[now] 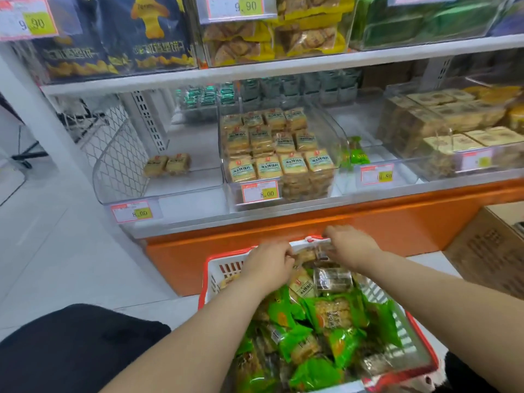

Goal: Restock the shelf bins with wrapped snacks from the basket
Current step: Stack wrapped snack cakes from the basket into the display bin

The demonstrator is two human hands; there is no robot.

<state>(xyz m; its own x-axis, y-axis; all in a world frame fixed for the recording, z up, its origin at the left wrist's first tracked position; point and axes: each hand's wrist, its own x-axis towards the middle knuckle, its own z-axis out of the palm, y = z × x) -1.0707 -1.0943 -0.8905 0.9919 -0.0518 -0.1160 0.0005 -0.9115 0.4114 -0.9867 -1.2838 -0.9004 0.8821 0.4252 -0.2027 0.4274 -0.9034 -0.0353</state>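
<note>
A red and white basket (pixel 215 268) sits on the floor in front of me, heaped with green-wrapped snacks (pixel 317 336) and some clear-wrapped yellow ones (pixel 302 285). At the basket's far end my left hand (pixel 269 262) and my right hand (pixel 348 245) both curl their fingers around clear-wrapped snack packs (pixel 309 255) lying between them. On the lower shelf, the left clear bin (pixel 130 188) holds only two yellow packs (pixel 167 164). The middle bin (pixel 283 154) is stacked with yellow packs. A narrow bin to its right (pixel 377 177) holds a few green packs (pixel 357 154).
A further clear bin (pixel 453 131) at the right holds pale boxed snacks. The upper shelf carries bagged snacks behind price tags. An orange base panel (pixel 312 236) runs under the shelf. A cardboard box (pixel 490 251) stands at the right. White tiled floor lies to the left.
</note>
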